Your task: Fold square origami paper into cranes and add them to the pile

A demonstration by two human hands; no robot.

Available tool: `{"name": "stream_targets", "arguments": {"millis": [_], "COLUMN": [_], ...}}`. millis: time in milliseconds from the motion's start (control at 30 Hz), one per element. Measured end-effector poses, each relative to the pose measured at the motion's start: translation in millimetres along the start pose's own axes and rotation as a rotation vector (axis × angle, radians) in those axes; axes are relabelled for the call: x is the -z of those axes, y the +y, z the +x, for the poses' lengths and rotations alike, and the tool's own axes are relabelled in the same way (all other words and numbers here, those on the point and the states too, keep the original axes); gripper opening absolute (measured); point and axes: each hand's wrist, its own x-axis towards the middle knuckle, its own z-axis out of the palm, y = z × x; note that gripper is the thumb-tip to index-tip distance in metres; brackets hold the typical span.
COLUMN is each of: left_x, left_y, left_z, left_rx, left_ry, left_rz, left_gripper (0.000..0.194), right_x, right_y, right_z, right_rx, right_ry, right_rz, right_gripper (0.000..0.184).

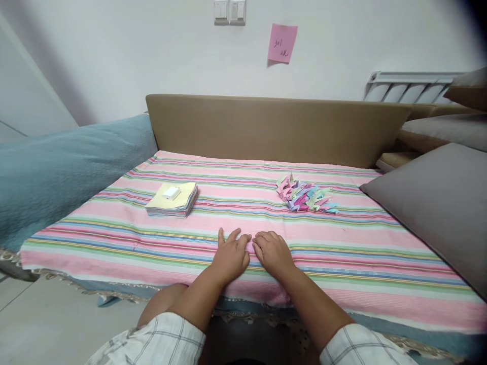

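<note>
Many pointed paper pieces (306, 196) lie in a crisp, colourful heap at right, seemingly finished; the thick, square paper stack (182, 198) at left seems remaining. The left hand (231, 254) has spread fingers, the right hand (274, 254) curved ones, both on striped cloth (365, 241); whether they grip anything, I cannot tell

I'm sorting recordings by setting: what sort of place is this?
Probably a room in a home, perhaps a living room: there is a sofa-like brown backrest, a striped cloth spread in front of it, and grey cushions piled at picture right.
</note>
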Motion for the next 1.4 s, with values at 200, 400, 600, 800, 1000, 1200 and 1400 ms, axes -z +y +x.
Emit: {"name": "stream_targets", "arguments": {"millis": [200,400,600,800,1000,1200,1400], "left_x": [12.1,25.3,32.1,27.7,13.9,10.7,16.3], "left_y": [-5.5,-13.3,-21.5,-18.4,-7.3,-8.3,-8.1], "left_z": [0.0,-4.0,-9.9,-15.7,-21.7,-22.3,-21.6], "left_rx": [0.137,0.215,0.248,0.198,0.016,0.037,0.091], "left_ry": [-0.052,-0.067,-0.067,0.046,0.033,0.001,0.024], "left_rz": [-0.114,-0.195,-0.166,-0.049,0.056,0.051,0.051], "left_gripper": [0.029,0.023,0.025,0.037,0.041,0.043,0.034], "right_x": [-3.1,-2.6,-0.9,0.7,0.9,3.5,2.2], "right_y": [1.0,0.6,0.2,-1.0,0.9,0.0,0.0], "right_z": [-0.6,-0.4,0.2,0.5,0.7,1.5,1.4], "right_rx": [-0.002,-0.006,-0.014,-0.024,-0.035,-0.066,-0.055], "right_ry": [0.019,0.017,0.002,0.006,0.013,0.003,0.019], "right_rz": [0.014,0.021,0.031,0.058,0.127,0.167,0.165], "right_gripper": [0.020,0.020,0.020,0.020,0.017,0.014,0.013]}}
